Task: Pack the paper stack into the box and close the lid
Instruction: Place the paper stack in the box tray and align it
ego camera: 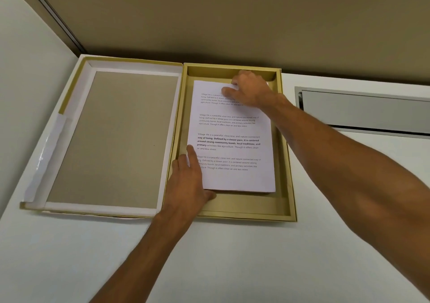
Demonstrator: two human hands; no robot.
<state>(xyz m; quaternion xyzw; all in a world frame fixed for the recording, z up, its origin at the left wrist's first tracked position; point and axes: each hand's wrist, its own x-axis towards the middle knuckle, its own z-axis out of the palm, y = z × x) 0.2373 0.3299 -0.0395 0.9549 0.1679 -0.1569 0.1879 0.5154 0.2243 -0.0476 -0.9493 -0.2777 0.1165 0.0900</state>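
Box: shallow gold cardboard box [285,207] lies open on the white surface [232,256].
Lid: gold lid with white inner rim and grey-brown lining [111,137] lies flat, just left of the box, touching it.
Paper: white stack of printed sheets [232,128] rests inside the box.
Left hand [186,181]: fingers spread flat at the stack's near-left edge, gripping nothing.
Right hand [250,89]: pressed on the far-right corner; fingers seem curled over the edge.
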